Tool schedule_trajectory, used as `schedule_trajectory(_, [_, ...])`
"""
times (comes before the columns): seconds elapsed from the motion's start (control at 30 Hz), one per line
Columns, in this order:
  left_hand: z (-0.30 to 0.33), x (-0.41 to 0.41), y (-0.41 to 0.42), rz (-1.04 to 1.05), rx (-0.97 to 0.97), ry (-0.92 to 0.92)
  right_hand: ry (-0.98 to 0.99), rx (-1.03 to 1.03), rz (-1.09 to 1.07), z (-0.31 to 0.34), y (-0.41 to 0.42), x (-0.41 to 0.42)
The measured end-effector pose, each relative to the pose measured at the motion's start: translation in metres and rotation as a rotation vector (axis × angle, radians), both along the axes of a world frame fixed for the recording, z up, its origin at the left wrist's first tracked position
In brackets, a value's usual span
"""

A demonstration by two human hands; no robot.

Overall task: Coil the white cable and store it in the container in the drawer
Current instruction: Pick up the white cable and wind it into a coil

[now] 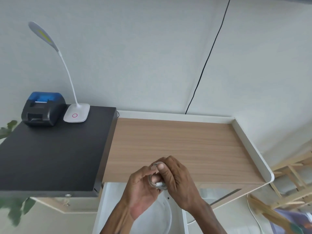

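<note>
Closest to the camera, an open white drawer point(108, 208) sticks out from under the bench point(177, 146). Inside it sits a round clear container point(166, 215), and only part of its curved rim shows below the hands.

Just above the drawer, two bare hands meet. The left hand point(140, 188) is turned palm up, and its fingers curl in toward the other hand. The right hand point(179, 179) comes in from the right with its back facing up. The white cable point(159, 184) is rolled into a small bundle between them. The grip of the right hand is clamped on the bundle, with the thumb pressed on top. The left fingers touch the bundle too and close on its other side. The cable is blurry, so how many loops it has cannot be told. It is held up in the air over the front edge of the bench, above the drawer and the container.

The bench has a light wood top and a raised white rim.

To the left is a dark shelf point(50, 157), a little higher than the wood. At its back corner stands a black and blue printer point(43, 110). Just beside the printer is a white lamp point(76, 114) with a long bent neck.

A thin black wire point(207, 59) runs down the pale wall point(135, 56) behind the bench.
</note>
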State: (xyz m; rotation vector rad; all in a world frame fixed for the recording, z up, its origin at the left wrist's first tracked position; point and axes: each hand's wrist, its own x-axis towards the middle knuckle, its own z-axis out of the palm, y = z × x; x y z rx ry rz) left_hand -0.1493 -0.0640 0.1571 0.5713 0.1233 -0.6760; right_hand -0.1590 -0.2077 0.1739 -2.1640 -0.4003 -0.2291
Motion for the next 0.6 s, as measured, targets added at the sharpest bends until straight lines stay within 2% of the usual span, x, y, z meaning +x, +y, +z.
schedule_trajectory(0.13, [-0.008, -0.003, -0.002, 0.010, -0.009, 0.050, -0.033, -0.014, -0.013, -0.001, 0.000, -0.001])
schedule_trajectory(0.2, [-0.011, -0.006, -0.003, -0.008, -0.004, 0.020, -0.022, -0.019, -0.075, -0.002, -0.005, 0.001])
schedule_trajectory(0.27, [-0.014, -0.010, -0.003, -0.007, 0.122, -0.084, 0.011, -0.027, -0.142, -0.006, -0.013, 0.002])
schedule_trajectory(0.37, [-0.020, -0.015, 0.000, 0.092, 0.430, -0.213, 0.046, -0.017, -0.182, -0.013, -0.028, -0.002])
schedule_trajectory(0.43, [-0.024, -0.020, 0.005, 0.150, 0.511, -0.232, 0.088, 0.006, -0.192, -0.018, -0.034, -0.004])
schedule_trajectory(0.53, [-0.027, -0.029, 0.008, 0.086, 0.615, -0.330, 0.107, 0.001, -0.222, -0.027, -0.031, -0.006])
schedule_trajectory(0.6, [-0.033, -0.035, 0.003, 0.036, 0.771, -0.387, 0.159, -0.011, -0.230, -0.040, -0.024, -0.008])
